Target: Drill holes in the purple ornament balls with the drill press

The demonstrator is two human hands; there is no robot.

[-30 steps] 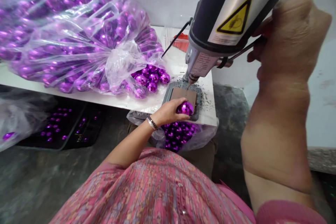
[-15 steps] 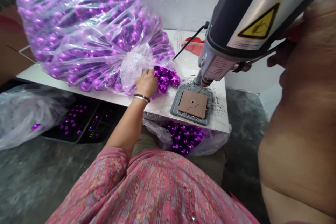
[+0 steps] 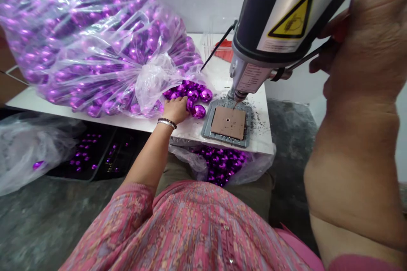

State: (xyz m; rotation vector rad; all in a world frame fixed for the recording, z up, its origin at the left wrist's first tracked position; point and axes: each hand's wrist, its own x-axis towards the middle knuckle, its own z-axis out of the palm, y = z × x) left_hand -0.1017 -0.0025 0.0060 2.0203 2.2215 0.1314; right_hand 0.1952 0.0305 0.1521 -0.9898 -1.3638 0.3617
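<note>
A large clear bag (image 3: 95,46) full of shiny purple balls lies on the white table, its mouth facing right. Several loose purple balls (image 3: 199,111) spill from it. My left hand (image 3: 176,110) is at the mouth, its fingers curled round a purple ball at their tips. A drill press (image 3: 267,29) with a yellow warning label stands to the right, its bit above a brown square plate (image 3: 228,123) with a small hole, on a grey base. My right hand (image 3: 333,38) is wrapped round the press's lever handle, partly hidden by my wrist.
Dark shavings lie around the base on the white table (image 3: 260,139). Behind is a clear box with red contents (image 3: 224,50). Below the front edge hangs an open bag of purple balls (image 3: 222,163). At lower left are a clear bag (image 3: 28,148) and black crates (image 3: 84,152).
My left hand has moved off the bunched plastic and down onto the balls. One ball now lies nearer the base. The whole view has shifted slightly.
</note>
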